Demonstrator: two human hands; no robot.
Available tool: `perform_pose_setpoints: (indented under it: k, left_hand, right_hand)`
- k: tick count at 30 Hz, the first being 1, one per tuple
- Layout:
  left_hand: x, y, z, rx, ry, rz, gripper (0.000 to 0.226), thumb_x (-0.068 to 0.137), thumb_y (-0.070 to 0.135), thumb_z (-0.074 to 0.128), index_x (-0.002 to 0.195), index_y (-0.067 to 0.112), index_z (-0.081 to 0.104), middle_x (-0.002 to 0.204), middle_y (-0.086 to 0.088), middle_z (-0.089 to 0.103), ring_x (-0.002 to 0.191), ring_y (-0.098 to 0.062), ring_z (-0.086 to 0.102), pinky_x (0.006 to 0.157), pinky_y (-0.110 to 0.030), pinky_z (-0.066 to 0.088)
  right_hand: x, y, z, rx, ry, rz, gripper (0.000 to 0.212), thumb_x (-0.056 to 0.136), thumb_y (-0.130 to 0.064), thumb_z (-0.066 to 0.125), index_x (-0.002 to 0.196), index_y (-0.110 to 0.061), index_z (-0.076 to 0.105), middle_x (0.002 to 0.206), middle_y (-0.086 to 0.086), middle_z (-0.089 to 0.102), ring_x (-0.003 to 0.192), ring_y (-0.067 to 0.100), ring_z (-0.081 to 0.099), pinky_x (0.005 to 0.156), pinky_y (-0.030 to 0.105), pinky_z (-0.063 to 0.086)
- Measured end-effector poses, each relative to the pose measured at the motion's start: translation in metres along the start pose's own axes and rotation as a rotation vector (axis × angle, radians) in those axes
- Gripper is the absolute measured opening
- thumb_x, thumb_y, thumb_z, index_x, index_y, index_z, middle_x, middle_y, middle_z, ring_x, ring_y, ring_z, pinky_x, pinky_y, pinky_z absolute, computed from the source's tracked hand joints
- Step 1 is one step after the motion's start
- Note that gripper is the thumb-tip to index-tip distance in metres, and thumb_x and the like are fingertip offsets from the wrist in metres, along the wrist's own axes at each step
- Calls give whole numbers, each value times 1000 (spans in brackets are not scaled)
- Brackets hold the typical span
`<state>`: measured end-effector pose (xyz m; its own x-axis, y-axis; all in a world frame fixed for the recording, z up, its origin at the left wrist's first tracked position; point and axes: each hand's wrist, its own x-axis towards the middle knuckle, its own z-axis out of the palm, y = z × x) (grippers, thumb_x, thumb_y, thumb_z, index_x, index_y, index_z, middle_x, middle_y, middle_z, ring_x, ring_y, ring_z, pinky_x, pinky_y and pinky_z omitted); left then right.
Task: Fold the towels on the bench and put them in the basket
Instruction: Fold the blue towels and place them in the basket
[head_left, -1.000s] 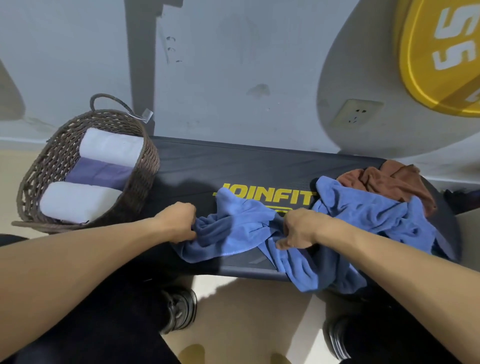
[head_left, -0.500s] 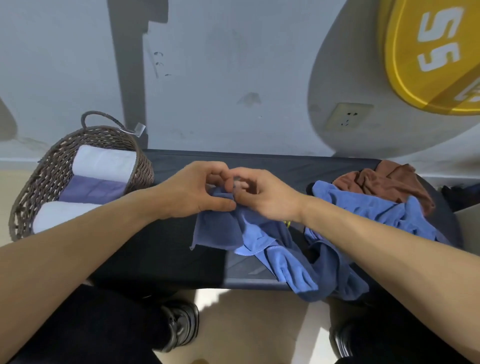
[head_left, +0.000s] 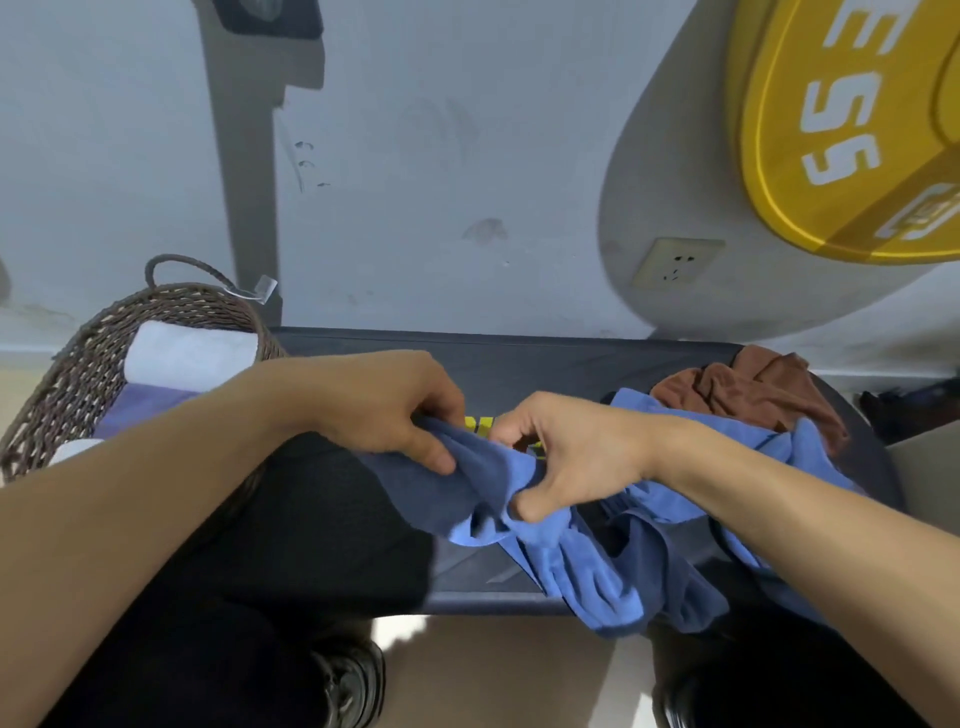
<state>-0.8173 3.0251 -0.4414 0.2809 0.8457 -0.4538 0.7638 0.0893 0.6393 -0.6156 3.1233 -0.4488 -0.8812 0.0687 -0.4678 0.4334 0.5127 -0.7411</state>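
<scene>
Wall (head_left: 441, 156): pale grey, scuffed, with small marks. Wall socket (head_left: 675, 262): white, low on the right. Weight plate (head_left: 852, 130): yellow, white lettering, upper right, casting a broad shadow. Floor (head_left: 498, 670): light beige. Dark upright shadow (head_left: 244, 182), left of centre.

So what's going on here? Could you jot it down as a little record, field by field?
left hand: gripping the blue towel
right hand: gripping the same towel, close beside the left
blue towel: bunched, unfolded, draping over the bench's near edge
brown towel: crumpled at the bench's right end
bench: dark, yellow lettering mostly covered
basket: left, holding rolled white and purple towels
</scene>
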Motion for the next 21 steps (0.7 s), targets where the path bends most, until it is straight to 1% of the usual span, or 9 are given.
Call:
perform_pose_setpoints:
  k: [2,4,6,8,11,15,18,19,21]
  left_hand:
    - [4,3,-2,-144,23,49,16,78,46,76,76,32,68,66,13,65,61,1,57,57,-14,42]
    - [5,4,-6,-327,60,74,27,74,56,76,74,29,69,65,11,62,62,-3,56,58,-16,43]
    - [5,4,-6,-536,136,112,38,69,63,76,74,26,71,70,7,63,68,-7,57,63,-19,45]
    - [8,4,-3,-782,169,148,39,70,57,79,80,20,74,81,-2,68,77,-12,62,70,-21,49]
    - [15,7,4,-1028,166,212,9,83,31,70,83,23,74,81,3,73,74,-7,68,65,-15,52]
    - [22,10,11,-1069,182,132,16,87,32,64,88,17,68,84,-1,70,76,-13,66,66,-21,53]
    - [30,13,12,-1046,226,79,23,88,34,59,95,12,63,84,-1,69,73,-12,64,65,-21,52]
    - [31,12,10,-1029,249,57,24,87,34,59,94,11,62,80,1,69,70,-10,63,62,-19,51]
    - [31,7,5,-901,297,-3,20,91,32,60,90,12,62,74,5,66,66,-6,60,59,-17,49]
  right_hand:
    - [-4,3,2,52,-14,-1,14,73,0,69,76,-3,56,63,5,51,58,14,46,57,35,41]
    - [-8,4,3,157,27,-7,17,76,0,69,75,0,53,63,5,50,59,16,47,58,37,40]
    - [-10,6,0,239,142,-17,26,79,-1,70,71,3,46,62,8,44,57,17,43,56,37,36]
    - [-14,7,-3,279,259,-39,29,81,-4,72,74,6,45,64,18,43,59,19,42,56,39,34]
    - [-24,10,-12,273,276,-61,36,83,-15,77,82,12,53,75,30,53,64,22,47,59,47,41]
    - [-38,15,-29,314,100,-53,34,81,-12,79,80,15,58,75,33,58,67,26,53,65,50,44]
    - [-42,21,-40,273,70,-63,20,81,-14,78,90,1,68,87,27,68,74,34,64,73,58,51]
    - [-42,23,-43,250,63,-45,19,82,-18,77,90,-3,68,86,25,68,71,38,61,69,58,50]
    - [-42,30,-49,213,68,14,25,84,-24,76,89,-2,66,77,21,60,64,30,50,59,42,46]
